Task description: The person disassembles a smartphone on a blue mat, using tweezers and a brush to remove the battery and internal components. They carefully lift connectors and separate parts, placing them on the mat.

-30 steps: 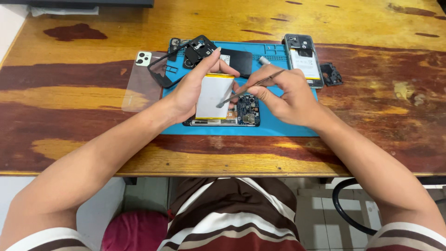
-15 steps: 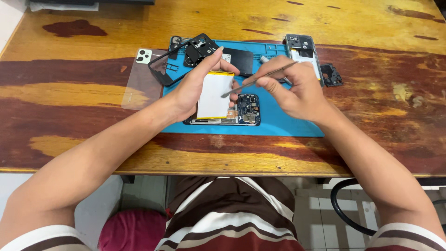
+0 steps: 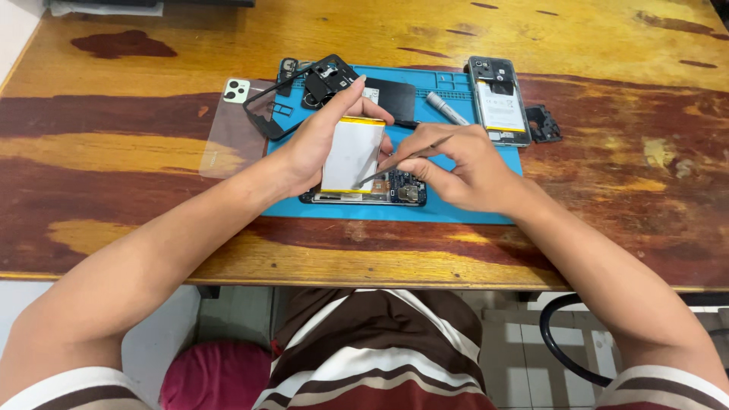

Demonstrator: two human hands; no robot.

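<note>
Lying at the left on the wooden desk point(image 3: 114, 190), a clear phone cover point(image 3: 231, 129) is seen beside the blue mat point(image 3: 471, 205); the opened phone point(image 3: 364, 191) on the mat is gripped at its edges by the left hand point(image 3: 323, 140); thin tweezers point(image 3: 402, 161) are pinched in the right hand point(image 3: 467, 167), the tip touching the phone's board; a second opened phone point(image 3: 497, 102) is laid at the mat's right corner.

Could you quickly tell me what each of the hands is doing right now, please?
Left hand: closed around the opened phone, gripping its edges.
Right hand: closed on thin tweezers, tips at the phone's battery.
</note>
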